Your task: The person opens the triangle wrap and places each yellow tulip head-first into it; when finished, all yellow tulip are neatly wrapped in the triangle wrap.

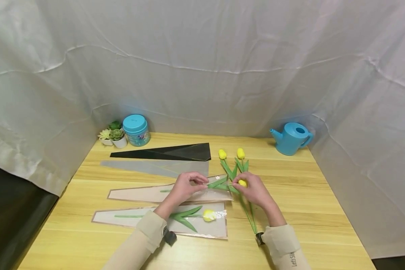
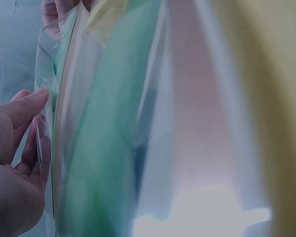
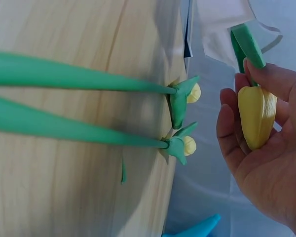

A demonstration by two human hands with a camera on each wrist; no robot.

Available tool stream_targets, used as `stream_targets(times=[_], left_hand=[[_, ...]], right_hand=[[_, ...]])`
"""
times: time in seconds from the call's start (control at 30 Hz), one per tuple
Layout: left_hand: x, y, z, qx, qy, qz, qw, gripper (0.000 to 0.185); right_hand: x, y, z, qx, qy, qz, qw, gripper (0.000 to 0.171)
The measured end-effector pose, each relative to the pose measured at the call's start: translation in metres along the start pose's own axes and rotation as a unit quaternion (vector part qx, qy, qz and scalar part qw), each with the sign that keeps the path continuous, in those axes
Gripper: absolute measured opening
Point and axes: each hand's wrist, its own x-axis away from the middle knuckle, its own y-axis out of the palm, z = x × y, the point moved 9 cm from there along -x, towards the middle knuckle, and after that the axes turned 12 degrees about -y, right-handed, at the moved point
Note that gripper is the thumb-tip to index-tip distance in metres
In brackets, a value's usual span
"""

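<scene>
A yellow tulip bud [image 1: 242, 183] lies in my right hand [image 1: 239, 184], the fingers curled round it; its green leaves [image 1: 218, 182] reach into the mouth of a clear plastic sleeve [image 1: 148, 194]. My left hand [image 1: 203, 182] pinches that sleeve's open edge. In the left wrist view the left hand's fingers [image 2: 27, 106] hold the clear film [image 2: 45, 128], with the green leaf [image 2: 103, 153] blurred behind it. The right wrist view shows the bud [image 3: 256, 116] cupped in my right hand [image 3: 237, 91].
A second sleeve [image 1: 128, 219] in front holds a tulip [image 1: 209, 215]. Two loose tulips [image 1: 222, 154] [image 1: 240, 153] lie behind my right hand. Black [image 1: 175, 152] and grey [image 1: 155, 167] sleeves lie further back. A blue watering can [image 1: 291, 138], blue jar [image 1: 136, 129] and succulent pots [image 1: 113, 135] stand along the back.
</scene>
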Motion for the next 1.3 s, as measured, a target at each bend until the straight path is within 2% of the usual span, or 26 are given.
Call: stream_targets(times=[0.23, 0.6, 0.8, 0.97, 1.13, 1.23, 1.3], left_hand=[[-0.002, 0.003, 0.003, -0.004, 0.004, -0.005, 1.0, 0.017], [-0.002, 0.006, 0.007, -0.003, 0.01, -0.005, 0.9999, 0.018], [-0.002, 0.004, 0.005, 0.002, 0.005, 0.003, 1.0, 0.019], [-0.003, 0.004, 0.004, -0.009, 0.002, 0.012, 0.9999, 0.019], [0.004, 0.004, 0.017, -0.012, -0.001, 0.006, 0.9999, 0.017], [0.011, 0.003, 0.029, -0.007, 0.005, 0.003, 1.0, 0.015], [0.012, 0.003, 0.029, -0.007, 0.006, 0.005, 0.9999, 0.014]], right_hand=[[-0.003, 0.005, -0.002, -0.007, 0.012, 0.001, 1.0, 0.007], [-0.008, 0.012, -0.006, -0.009, -0.001, 0.005, 1.0, 0.002], [-0.002, 0.008, 0.005, -0.063, 0.032, -0.001, 0.998, 0.026], [0.006, 0.009, 0.017, -0.122, 0.046, -0.028, 0.991, 0.042], [0.011, 0.012, 0.023, -0.136, 0.047, -0.047, 0.988, 0.043], [0.012, 0.013, 0.027, -0.12, 0.058, -0.05, 0.99, 0.04], [0.012, 0.014, 0.03, -0.108, 0.067, -0.049, 0.991, 0.039]])
